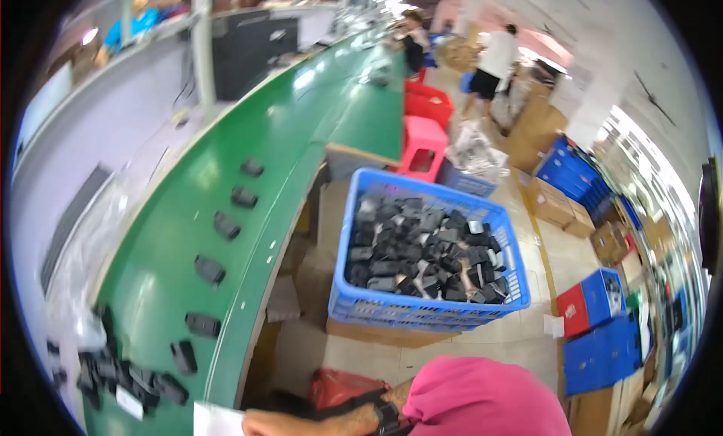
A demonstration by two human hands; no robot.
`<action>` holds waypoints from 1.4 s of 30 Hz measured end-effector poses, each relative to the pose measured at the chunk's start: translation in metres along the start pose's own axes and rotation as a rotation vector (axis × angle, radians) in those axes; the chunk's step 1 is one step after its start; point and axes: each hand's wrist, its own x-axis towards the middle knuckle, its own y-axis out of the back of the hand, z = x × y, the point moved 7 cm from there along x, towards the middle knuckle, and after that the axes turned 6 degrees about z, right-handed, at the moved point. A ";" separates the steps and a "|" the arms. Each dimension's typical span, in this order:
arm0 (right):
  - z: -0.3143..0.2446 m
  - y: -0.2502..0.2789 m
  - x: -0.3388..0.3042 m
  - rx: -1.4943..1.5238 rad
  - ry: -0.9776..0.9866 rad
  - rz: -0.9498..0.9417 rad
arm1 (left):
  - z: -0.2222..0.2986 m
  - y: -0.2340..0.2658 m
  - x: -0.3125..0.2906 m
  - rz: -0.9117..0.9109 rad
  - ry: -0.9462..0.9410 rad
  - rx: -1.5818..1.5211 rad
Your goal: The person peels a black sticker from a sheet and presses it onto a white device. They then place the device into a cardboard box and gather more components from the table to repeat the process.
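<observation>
At the lower edge, my right hand reaches leftward from a pink sleeve, with a dark watch on the wrist. Its fingers are closed at the edge of a white sheet, partly cut off by the frame. My left hand is out of view. To the left of the sheet, a heap of small black plastic devices lies on the green conveyor belt. Several more lie spaced out along the belt, among them one black device near the heap.
A blue crate full of similar black pieces stands right of the belt. Beyond it are a pink stool and a red chair. Blue bins and cardboard boxes line the right. People stand farther back.
</observation>
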 end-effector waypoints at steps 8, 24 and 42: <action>-0.043 0.016 0.010 0.585 -0.568 -0.129 | 0.025 -0.083 -0.164 -0.448 0.701 -0.802; -0.034 -0.025 -0.016 0.543 -0.735 -0.388 | 0.009 -0.062 -0.197 -0.486 0.753 -0.951; -0.017 -0.006 -0.011 0.403 -0.674 -0.224 | 0.023 -0.062 -0.194 -0.677 0.306 -0.741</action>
